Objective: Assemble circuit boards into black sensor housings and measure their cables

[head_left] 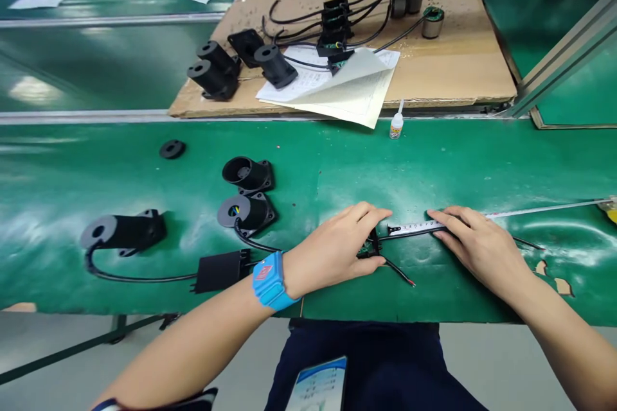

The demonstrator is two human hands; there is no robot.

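My left hand, with a blue band on its wrist, is closed around a small black housing with a green circuit board; the fingers hide most of it. A black cable runs right from the housing, and a short second cable ends in bare coloured wires. My right hand presses the tape measure's blade and the cable together. The blade's hooked end lies close to the housing, alongside the cable. At the far right edge shows the yellow tape measure case, partly cut off.
Black cylindrical housings and a flat black box joined by cable lie on the left. A black ring and a small glue bottle are further back. Cardboard behind carries papers, wired parts and more housings.
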